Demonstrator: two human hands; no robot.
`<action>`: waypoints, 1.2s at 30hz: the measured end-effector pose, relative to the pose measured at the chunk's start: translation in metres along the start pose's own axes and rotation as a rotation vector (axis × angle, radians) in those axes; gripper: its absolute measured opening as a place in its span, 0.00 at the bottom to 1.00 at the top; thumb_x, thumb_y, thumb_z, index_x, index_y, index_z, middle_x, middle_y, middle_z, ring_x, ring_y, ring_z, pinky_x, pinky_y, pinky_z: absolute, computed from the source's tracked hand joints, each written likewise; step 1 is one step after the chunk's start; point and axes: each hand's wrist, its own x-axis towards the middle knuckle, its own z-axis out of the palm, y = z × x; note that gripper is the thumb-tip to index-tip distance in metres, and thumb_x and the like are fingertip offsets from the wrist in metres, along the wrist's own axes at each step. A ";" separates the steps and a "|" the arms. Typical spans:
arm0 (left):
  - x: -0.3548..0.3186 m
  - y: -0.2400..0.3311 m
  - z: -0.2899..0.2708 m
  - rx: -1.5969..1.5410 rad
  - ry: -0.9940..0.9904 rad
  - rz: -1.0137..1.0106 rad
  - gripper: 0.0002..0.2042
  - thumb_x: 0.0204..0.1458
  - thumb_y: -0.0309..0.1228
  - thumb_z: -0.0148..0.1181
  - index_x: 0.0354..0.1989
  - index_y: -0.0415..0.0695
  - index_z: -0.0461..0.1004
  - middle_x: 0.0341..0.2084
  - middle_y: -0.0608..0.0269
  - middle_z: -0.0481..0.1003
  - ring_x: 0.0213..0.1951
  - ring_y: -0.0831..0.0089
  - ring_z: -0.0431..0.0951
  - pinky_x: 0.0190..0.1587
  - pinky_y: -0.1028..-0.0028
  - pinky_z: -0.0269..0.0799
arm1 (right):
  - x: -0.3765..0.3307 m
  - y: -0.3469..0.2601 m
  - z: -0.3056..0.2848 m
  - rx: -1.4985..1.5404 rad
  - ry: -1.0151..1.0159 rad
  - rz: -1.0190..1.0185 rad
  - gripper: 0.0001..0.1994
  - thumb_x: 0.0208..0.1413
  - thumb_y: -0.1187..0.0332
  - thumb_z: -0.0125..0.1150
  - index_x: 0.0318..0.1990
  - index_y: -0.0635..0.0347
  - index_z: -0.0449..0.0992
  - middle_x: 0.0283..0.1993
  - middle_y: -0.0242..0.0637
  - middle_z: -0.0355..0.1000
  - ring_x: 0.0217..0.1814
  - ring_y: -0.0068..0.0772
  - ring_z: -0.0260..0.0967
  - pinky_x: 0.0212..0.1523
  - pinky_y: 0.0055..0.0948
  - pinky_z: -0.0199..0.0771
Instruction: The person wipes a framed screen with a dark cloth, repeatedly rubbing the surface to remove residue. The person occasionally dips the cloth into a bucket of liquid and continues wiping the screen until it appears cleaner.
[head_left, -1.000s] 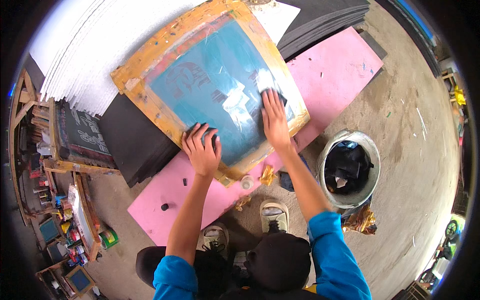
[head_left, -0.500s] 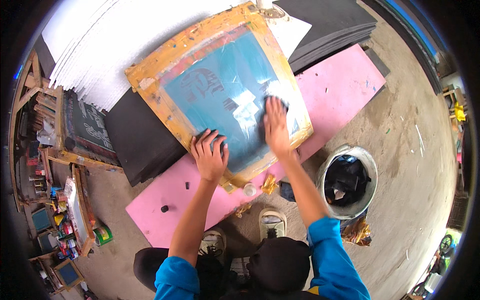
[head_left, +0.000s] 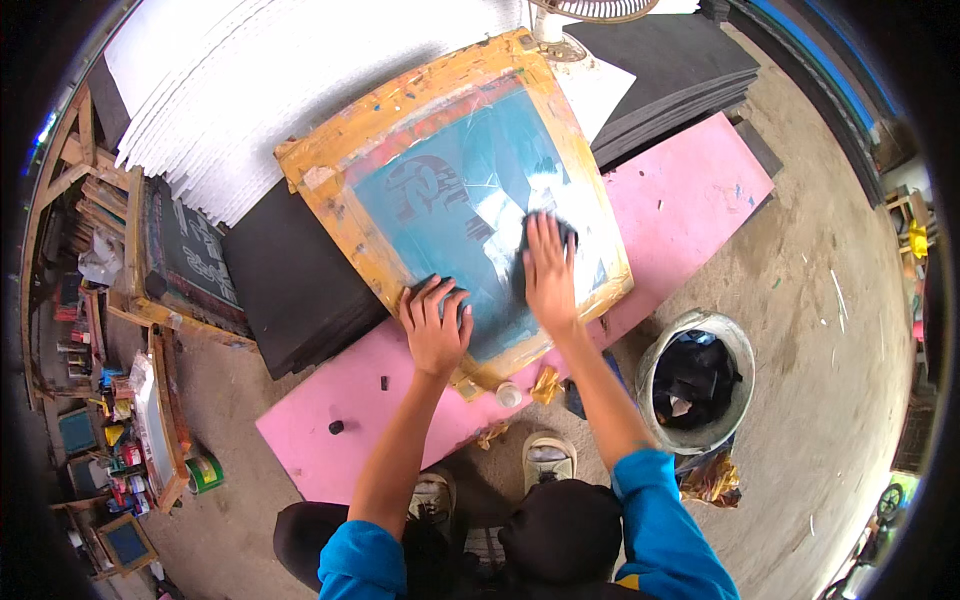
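Observation:
A screen printing frame (head_left: 325, 178) with a yellow, taped wooden border lies tilted in front of me. Its blue-green mesh (head_left: 430, 235) carries a darker design and bright reflections. On the right part of the mesh, my right hand (head_left: 549, 275) presses a bunched black cloth (head_left: 567, 238) flat under its fingers. My left hand (head_left: 436, 325) rests at the frame's near left edge with fingers curled. Dark material, apparently cloth, shows between those fingers; most of it is hidden.
Beneath the frame lies a pink board (head_left: 330, 400), with stacked black sheets (head_left: 290, 270) and white sheets (head_left: 240, 90) behind. A bucket of dark cloths (head_left: 745, 400) stands at right. A small clear cup (head_left: 508, 395) sits near the frame's lower corner. A fan (head_left: 600, 8) is at the top.
My right hand and the black cloth have slid slightly down and left over the mesh. The left hand keeps its place on the frame. The whole view has shifted a little.

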 end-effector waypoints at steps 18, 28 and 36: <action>0.003 0.002 -0.002 -0.010 0.036 0.024 0.07 0.51 0.32 0.57 0.38 0.52 0.74 0.47 0.69 0.71 0.55 0.65 0.69 0.61 0.51 0.58 | -0.073 0.007 -0.001 -0.028 -0.145 0.041 0.32 0.60 0.61 0.54 0.70 0.59 0.54 0.74 0.44 0.49 0.77 0.50 0.40 0.72 0.57 0.37; 0.005 0.008 0.002 -0.040 0.026 0.021 0.06 0.51 0.32 0.57 0.37 0.53 0.75 0.46 0.70 0.71 0.55 0.66 0.69 0.61 0.51 0.58 | 0.011 0.037 -0.016 -0.083 0.098 0.062 0.31 0.62 0.65 0.51 0.68 0.71 0.50 0.72 0.59 0.45 0.76 0.59 0.38 0.72 0.51 0.39; 0.004 0.000 -0.003 0.002 0.038 0.032 0.06 0.52 0.32 0.57 0.38 0.52 0.75 0.45 0.69 0.72 0.54 0.65 0.69 0.61 0.51 0.58 | -0.072 0.011 -0.009 -0.007 -0.225 -0.084 0.30 0.61 0.71 0.50 0.69 0.69 0.50 0.73 0.57 0.45 0.75 0.59 0.40 0.72 0.50 0.43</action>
